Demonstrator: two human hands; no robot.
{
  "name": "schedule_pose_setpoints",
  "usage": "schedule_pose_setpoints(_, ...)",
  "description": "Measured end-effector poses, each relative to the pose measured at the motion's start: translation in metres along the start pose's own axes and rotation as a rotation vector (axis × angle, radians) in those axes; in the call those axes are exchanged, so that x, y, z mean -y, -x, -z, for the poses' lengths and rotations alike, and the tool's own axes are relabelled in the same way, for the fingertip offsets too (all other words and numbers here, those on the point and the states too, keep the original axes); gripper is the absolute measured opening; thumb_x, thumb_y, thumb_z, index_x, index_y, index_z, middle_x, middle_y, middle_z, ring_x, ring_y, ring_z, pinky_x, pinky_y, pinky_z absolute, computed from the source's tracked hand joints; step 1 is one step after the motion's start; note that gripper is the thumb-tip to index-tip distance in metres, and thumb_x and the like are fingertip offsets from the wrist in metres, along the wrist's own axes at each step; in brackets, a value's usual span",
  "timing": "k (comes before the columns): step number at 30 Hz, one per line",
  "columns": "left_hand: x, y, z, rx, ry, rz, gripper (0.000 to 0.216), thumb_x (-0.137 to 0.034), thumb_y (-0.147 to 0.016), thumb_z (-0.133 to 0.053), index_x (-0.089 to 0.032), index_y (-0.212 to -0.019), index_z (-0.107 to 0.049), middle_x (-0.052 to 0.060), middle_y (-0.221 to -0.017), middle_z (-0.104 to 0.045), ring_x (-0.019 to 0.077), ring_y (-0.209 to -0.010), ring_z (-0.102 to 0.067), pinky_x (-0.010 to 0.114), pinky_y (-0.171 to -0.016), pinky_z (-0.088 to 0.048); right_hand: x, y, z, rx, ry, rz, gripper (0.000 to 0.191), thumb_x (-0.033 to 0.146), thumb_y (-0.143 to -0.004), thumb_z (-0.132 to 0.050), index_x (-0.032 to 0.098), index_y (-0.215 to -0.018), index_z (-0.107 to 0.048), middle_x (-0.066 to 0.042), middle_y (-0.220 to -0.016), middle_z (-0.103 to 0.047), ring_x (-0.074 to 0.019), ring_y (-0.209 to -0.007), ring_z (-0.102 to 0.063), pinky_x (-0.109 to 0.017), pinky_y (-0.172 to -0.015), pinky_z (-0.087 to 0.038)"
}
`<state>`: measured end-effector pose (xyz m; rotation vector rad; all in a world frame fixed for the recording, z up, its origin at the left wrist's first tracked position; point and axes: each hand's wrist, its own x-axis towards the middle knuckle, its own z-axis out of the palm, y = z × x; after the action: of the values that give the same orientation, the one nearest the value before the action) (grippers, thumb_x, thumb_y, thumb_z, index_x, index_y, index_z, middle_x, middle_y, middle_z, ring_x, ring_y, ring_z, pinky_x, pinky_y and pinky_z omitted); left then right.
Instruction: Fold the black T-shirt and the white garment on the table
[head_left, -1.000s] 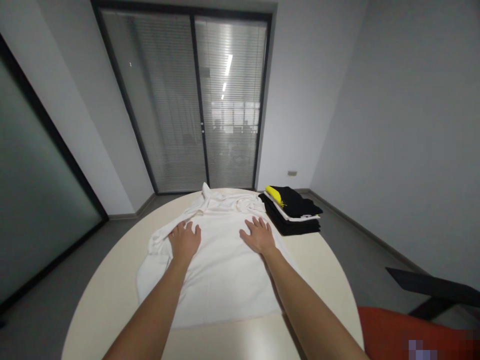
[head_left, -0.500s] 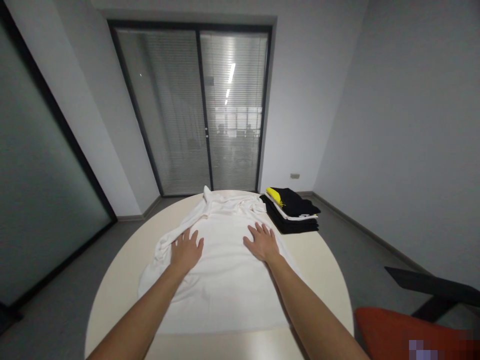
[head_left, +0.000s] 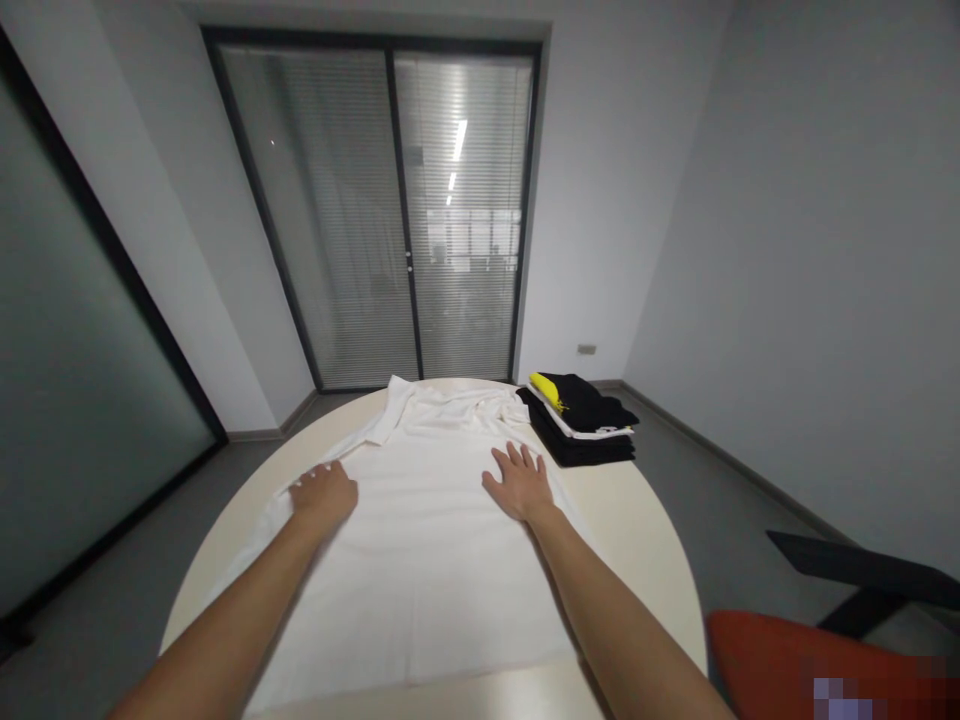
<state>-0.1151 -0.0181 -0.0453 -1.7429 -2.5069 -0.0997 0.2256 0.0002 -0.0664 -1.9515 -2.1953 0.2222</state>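
Observation:
A white T-shirt (head_left: 442,560) lies spread over the round table, its hem toward me and its sleeve and collar end rumpled at the far side. My left hand (head_left: 324,497) is at the shirt's left side edge, fingers curled down and closed on the fabric; the fingertips are partly hidden. Flat on the right part of the shirt rests my right hand (head_left: 519,485), open with fingers spread. The left sleeve (head_left: 390,412) points outward at the far left.
A stack of folded dark clothes (head_left: 592,452), with white and yellow pieces in it, sits at the table's far right. The pale round table (head_left: 637,530) has a curved edge. An orange chair (head_left: 780,650) with a black armrest (head_left: 855,565) stands at the right.
My left hand has moved left and drawn the shirt's bunched left side outward, so that side lies flatter. My right hand stays nearly in place on the shirt.

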Motion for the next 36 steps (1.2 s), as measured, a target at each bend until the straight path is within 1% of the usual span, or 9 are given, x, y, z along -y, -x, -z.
schedule_pose_setpoints(5,-0.063,0.001,-0.014,-0.089,0.096,-0.311,0.05,-0.039,-0.098,-0.037,-0.02,-0.142,-0.052,0.011,-0.149,-0.051,0.0264,-0.136,-0.046,0.039,-0.113,-0.032,-0.002,-0.002,-0.001,-0.003,-0.005,-0.001,0.071,0.063,-0.095,-0.034,0.027,-0.156,-0.033,-0.007,-0.166,-0.019,-0.033,-0.153,-0.008,-0.054,-0.119,0.0)
schedule_pose_setpoints(7,-0.074,0.003,-0.023,-0.097,0.119,-0.33,0.051,-0.042,-0.1,-0.034,-0.021,-0.143,-0.052,0.01,-0.153,-0.046,0.0285,-0.141,-0.039,0.044,-0.116,-0.029,-0.002,-0.003,-0.002,-0.002,-0.009,0.003,0.073,0.065,-0.094,-0.034,0.026,-0.156,-0.032,-0.007,-0.167,-0.018,-0.0333,-0.153,-0.007,-0.054,-0.119,0.0)
schedule_pose_setpoints(10,-0.074,0.006,-0.033,-0.096,0.144,-0.26,0.057,-0.047,-0.101,-0.031,-0.021,-0.148,-0.047,0.013,-0.158,-0.039,0.0375,-0.146,-0.031,0.059,-0.115,-0.024,-0.002,-0.002,-0.002,0.003,-0.006,-0.001,0.075,0.066,-0.094,-0.033,0.027,-0.157,-0.03,-0.007,-0.167,-0.017,-0.0336,-0.153,-0.006,-0.054,-0.119,0.001)
schedule_pose_setpoints(12,-0.069,0.009,-0.035,-0.085,0.161,-0.22,0.061,-0.051,-0.1,-0.03,-0.021,-0.153,-0.041,0.013,-0.16,-0.035,0.0398,-0.147,-0.028,0.063,-0.115,-0.021,-0.002,0.0,-0.002,0.008,0.003,-0.008,0.075,0.066,-0.094,-0.033,0.027,-0.158,-0.029,-0.007,-0.167,-0.016,-0.0337,-0.153,-0.006,-0.054,-0.119,0.001)
schedule_pose_setpoints(17,-0.062,0.019,-0.031,-0.089,0.175,-0.22,0.064,-0.05,-0.101,-0.027,-0.019,-0.157,-0.031,0.014,-0.161,-0.032,0.0373,-0.148,-0.027,0.061,-0.117,-0.021,0.001,0.01,-0.002,-0.002,0.02,0.008,0.075,0.066,-0.094,-0.033,0.027,-0.158,-0.028,-0.007,-0.167,-0.018,-0.0342,-0.153,-0.007,-0.055,-0.119,0.001)
schedule_pose_setpoints(21,-0.062,0.043,-0.028,-0.09,0.131,-0.258,0.062,-0.049,-0.102,-0.028,-0.022,-0.157,-0.03,0.014,-0.162,-0.029,0.0363,-0.149,-0.025,0.059,-0.116,-0.024,0.006,0.027,-0.003,-0.014,0.058,0.003,0.074,0.064,-0.095,-0.032,0.026,-0.158,-0.028,-0.008,-0.167,-0.017,-0.0355,-0.153,-0.008,-0.058,-0.118,0.0)
schedule_pose_setpoints(29,-0.047,0.096,-0.028,0.002,0.028,-0.251,0.059,-0.051,-0.098,-0.036,-0.033,-0.155,-0.035,0.011,-0.164,-0.024,0.0474,-0.147,-0.02,0.069,-0.111,-0.022,0.015,0.082,-0.007,-0.015,0.125,0.035,0.075,0.063,-0.096,-0.03,0.023,-0.159,-0.025,-0.012,-0.167,-0.014,-0.0428,-0.151,-0.006,-0.067,-0.114,-0.004)
schedule_pose_setpoints(33,-0.059,0.089,-0.016,0.038,0.024,-0.243,0.06,-0.051,-0.098,-0.036,-0.024,-0.151,-0.043,0.017,-0.16,-0.032,0.046,-0.146,-0.026,0.066,-0.111,-0.023,0.022,0.091,0.001,0.006,0.162,0.026,0.075,0.06,-0.096,-0.033,0.021,-0.159,-0.027,-0.016,-0.165,-0.017,-0.0469,-0.149,-0.009,-0.071,-0.111,-0.009)
schedule_pose_setpoints(36,-0.074,0.068,-0.011,-0.032,0.029,-0.287,0.06,-0.049,-0.098,-0.036,-0.015,-0.146,-0.048,0.019,-0.159,-0.033,0.042,-0.147,-0.026,0.062,-0.114,-0.023,0.028,0.085,0.018,0.02,0.188,0.041,0.073,0.06,-0.093,-0.04,0.018,-0.152,-0.039,-0.021,-0.158,-0.033,-0.0494,-0.143,-0.025,-0.068,-0.107,-0.019)
